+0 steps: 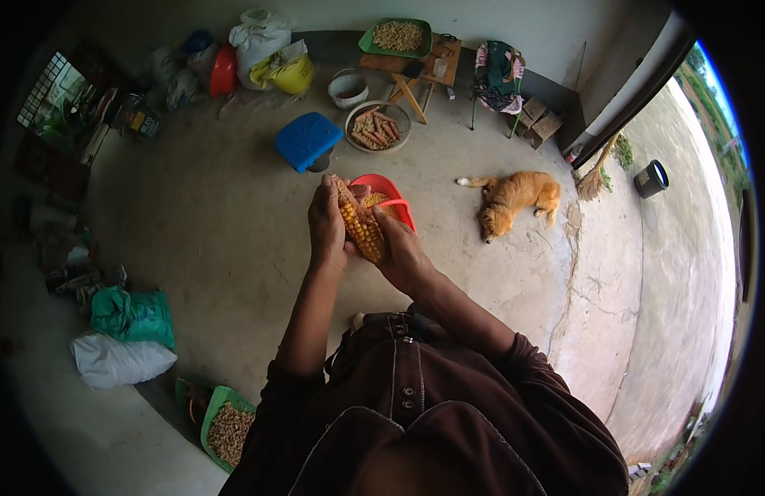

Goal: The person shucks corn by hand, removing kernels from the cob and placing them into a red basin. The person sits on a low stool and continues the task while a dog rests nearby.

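Both my hands hold a partly shelled corn cob in front of me. My left hand wraps its left side near the upper end, where the cob is bare of kernels. The lower end, with yellow kernels on it, lies against my right hand, whose thumb points up along the cob. Behind and below the hands, a red plastic basket with a handle holds loose yellow kernels. My hands hide part of the basket.
A blue plastic stool and a round basket of bare cobs stand ahead. A dog lies on the floor at right. Beyond are a folding wooden table with a green tray, and a chair. Sacks lie at left.
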Demonstrator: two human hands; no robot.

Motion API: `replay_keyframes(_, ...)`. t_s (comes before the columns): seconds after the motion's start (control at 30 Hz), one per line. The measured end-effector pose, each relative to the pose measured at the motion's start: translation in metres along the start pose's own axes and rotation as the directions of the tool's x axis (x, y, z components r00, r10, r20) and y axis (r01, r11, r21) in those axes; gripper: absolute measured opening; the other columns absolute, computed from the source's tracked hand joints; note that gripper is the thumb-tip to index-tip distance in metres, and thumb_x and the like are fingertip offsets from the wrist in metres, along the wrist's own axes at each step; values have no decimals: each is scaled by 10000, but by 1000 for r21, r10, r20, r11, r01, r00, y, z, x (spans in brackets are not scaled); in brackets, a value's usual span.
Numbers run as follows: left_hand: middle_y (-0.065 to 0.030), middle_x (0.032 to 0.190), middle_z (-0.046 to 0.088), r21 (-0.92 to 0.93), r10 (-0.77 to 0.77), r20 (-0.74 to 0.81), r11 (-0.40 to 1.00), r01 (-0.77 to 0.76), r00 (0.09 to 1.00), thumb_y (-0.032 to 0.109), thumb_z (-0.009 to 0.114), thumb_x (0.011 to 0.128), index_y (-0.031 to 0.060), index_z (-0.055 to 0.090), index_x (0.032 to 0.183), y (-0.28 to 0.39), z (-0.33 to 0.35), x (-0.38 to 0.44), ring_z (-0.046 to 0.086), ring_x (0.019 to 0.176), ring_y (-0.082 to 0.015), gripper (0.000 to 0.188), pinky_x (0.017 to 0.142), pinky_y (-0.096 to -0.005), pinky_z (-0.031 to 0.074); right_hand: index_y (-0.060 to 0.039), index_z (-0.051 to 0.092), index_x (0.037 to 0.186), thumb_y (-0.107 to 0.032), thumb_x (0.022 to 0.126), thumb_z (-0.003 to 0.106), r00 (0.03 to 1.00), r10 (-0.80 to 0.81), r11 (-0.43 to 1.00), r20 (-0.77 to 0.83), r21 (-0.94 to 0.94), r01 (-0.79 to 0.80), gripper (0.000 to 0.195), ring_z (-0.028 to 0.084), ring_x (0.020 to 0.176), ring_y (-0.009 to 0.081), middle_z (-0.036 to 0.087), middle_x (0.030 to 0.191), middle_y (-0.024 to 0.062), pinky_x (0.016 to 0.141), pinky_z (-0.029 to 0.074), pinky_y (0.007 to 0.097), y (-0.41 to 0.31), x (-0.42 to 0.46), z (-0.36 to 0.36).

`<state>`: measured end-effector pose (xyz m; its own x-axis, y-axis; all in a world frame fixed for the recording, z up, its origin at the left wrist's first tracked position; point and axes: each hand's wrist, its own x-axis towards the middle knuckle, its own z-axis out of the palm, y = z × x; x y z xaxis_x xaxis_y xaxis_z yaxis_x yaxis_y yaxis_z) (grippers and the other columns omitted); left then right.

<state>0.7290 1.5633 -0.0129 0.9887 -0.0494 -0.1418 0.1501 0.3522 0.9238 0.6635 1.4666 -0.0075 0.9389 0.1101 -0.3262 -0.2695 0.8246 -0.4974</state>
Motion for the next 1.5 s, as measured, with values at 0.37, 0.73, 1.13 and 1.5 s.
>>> replay_keyframes(0.37, -119, 872, 640, 199, 172, -57, 967, -158, 983, 462, 364, 990, 2, 463, 1065, -15, 4, 4, 607, 772, -166, 477, 703, -286, 502, 24, 555, 1056, -335, 961, 490, 993, -103, 952, -60, -297, 80, 377, 584, 611, 150, 619, 799, 75, 564, 487, 266, 8, 21, -17)
replay_keyframes(0.73, -73, 798, 591, 292, 140, -47, 949, -121, 989, 393, 464, 977, 4, 486, 980, -62, -19, 42, 586, 687, -140, 389, 667, -282, 491, -30, 543, 1178, -289, 936, 544, 994, 106, 986, -33, 136, -101, 355, 577, 1054, 207, 585, 1158, 98, 925, 480, 348, 22, 67, -69)
replay_keyframes(1.13, -76, 760, 600, 411, 250, -100, 892, -189, 963, 393, 503, 959, -1, 475, 1006, -119, -25, 77, 612, 662, -137, 398, 616, -273, 495, 25, 578, 1071, -205, 917, 581, 931, 115, 988, -346, -54, -143, 277, 658, 831, 239, 638, 1014, 131, 728, 562, 370, 36, 114, -107)
replay_keyframes(1.5, -48, 773, 591, 252, 52, -84, 967, -30, 995, 401, 499, 961, 34, 491, 1023, -97, -40, 78, 613, 670, -128, 372, 660, -274, 489, 118, 370, 1260, -270, 996, 331, 917, 263, 942, -299, 285, -178, 471, 450, 1186, 370, 435, 1285, 278, 995, 422, 451, 44, 178, -187)
